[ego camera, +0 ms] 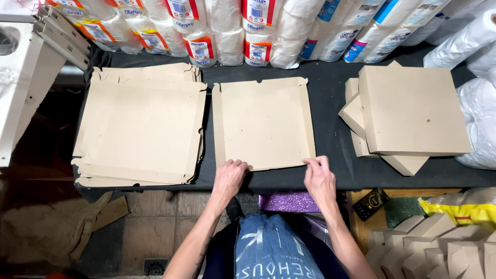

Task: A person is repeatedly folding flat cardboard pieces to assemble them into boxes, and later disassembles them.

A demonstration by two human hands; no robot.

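Observation:
A flat tan cardboard box blank (263,121) lies in the middle of a black table (330,129). My left hand (230,175) curls on its near edge at the left corner. My right hand (319,175) pinches the near edge at the right corner. Both hands grip the cardboard's front flap. A stack of several unfolded blanks (139,124) lies to the left. Folded, closed boxes (408,111) are piled to the right.
Wrapped paper rolls (222,26) line the back of the table, and white plastic bags (478,93) sit at the right. Below the table at right are more folded boxes (434,248), a yellow bag (460,209) and a purple glitter item (289,201).

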